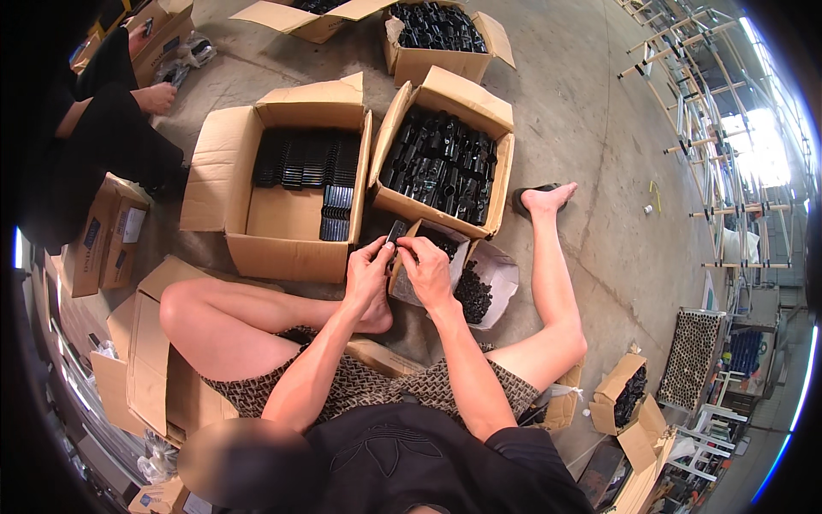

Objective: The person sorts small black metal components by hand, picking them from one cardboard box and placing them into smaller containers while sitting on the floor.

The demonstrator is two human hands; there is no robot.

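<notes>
Concrete floor [569,120] spreads beneath the cartons. Left box [287,259] looks only part-filled: neat rows [301,158] of black pieces run along its far and right sides, while its near-left base stays bare. Right box [432,214] is well stocked with black pieces, and 1 small box [505,259] holds black bits [473,293]. Left hand [366,270] grips 1 part [396,230] near the right box's near-left corner, seemingly unfinished. Right hand [428,270] sits narrow, fingertips pinched beside it (whether around a bit, I cannot tell).
</notes>
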